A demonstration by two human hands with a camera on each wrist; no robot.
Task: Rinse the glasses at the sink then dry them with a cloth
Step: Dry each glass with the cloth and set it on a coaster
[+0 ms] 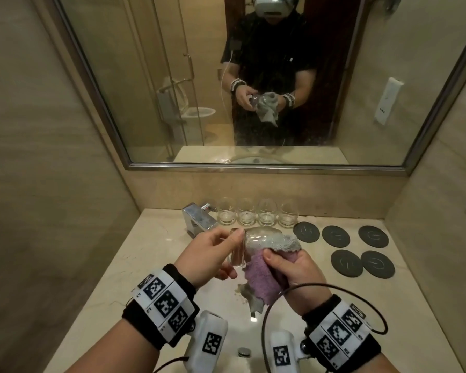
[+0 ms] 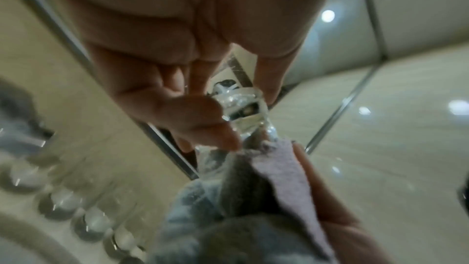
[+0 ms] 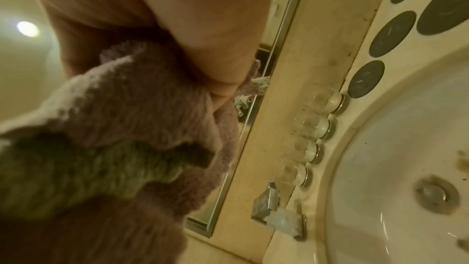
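A clear glass [image 1: 253,242] lies on its side in the air above the sink, its thick base toward my left hand [image 1: 214,254], which pinches that base [image 2: 241,107] between thumb and fingers. My right hand [image 1: 291,267] grips a purple and grey cloth [image 1: 264,278] wrapped over the glass's mouth end. The cloth [image 3: 114,127] fills the right wrist view, and its loose end hangs down over the basin. Several more clear glasses [image 1: 256,215] stand upright in a row at the back of the counter.
A square chrome tap [image 1: 199,219] stands left of the glass row. Several dark round coasters [image 1: 361,249] lie on the counter at the right. The white basin [image 3: 406,168] with its drain plug [image 1: 244,352] is below my hands. A mirror [image 1: 172,103] hangs on the wall ahead.
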